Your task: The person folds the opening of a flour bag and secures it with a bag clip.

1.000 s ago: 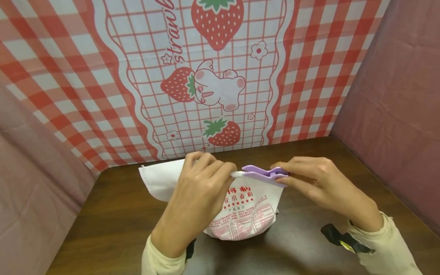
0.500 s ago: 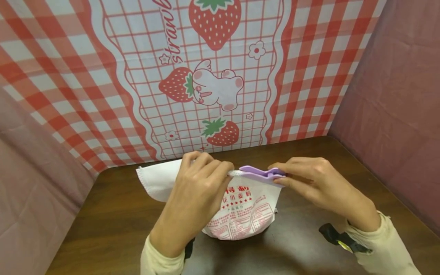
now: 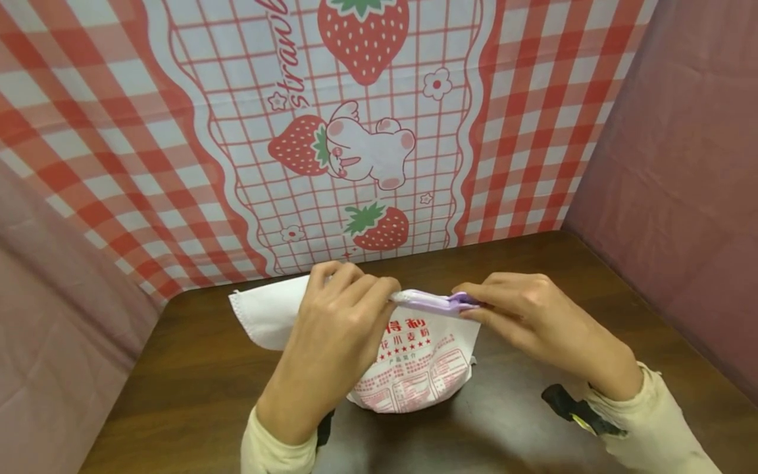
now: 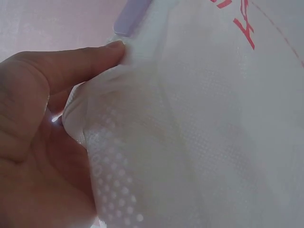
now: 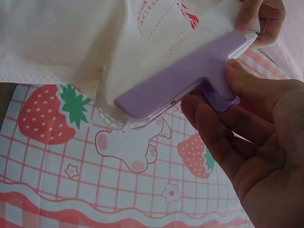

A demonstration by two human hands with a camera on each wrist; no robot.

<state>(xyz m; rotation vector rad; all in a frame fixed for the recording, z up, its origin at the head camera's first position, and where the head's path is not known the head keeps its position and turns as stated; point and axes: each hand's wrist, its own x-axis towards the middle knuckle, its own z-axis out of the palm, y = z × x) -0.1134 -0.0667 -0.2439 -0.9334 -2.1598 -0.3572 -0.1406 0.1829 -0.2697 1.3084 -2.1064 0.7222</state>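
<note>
A white flour bag (image 3: 414, 375) with red printing stands on the table, its top edge folded over. My left hand (image 3: 340, 329) grips the fold near its middle, and in the left wrist view its thumb (image 4: 102, 57) presses the white bag material (image 4: 204, 128). At the right part of the fold sits a purple bag clip (image 3: 432, 301), its long jaws now close together along the bag's edge. My right hand (image 3: 533, 319) pinches the clip's handle between thumb and fingers. In the right wrist view the clip (image 5: 175, 80) lies across the bag, its tail between the fingertips.
A dark brown wooden table (image 3: 177, 382) lies beneath the bag. Behind it hangs a red-and-white checked strawberry cloth (image 3: 521, 131), with pink cloth (image 3: 681, 164) along both sides. A white flap (image 3: 269, 309) of the bag sticks out left of my left hand.
The purple clip's jaws have come together over the folded edge; before, they stood apart. The right hand has shifted slightly left, still pinching the clip. The left hand keeps its grip.
</note>
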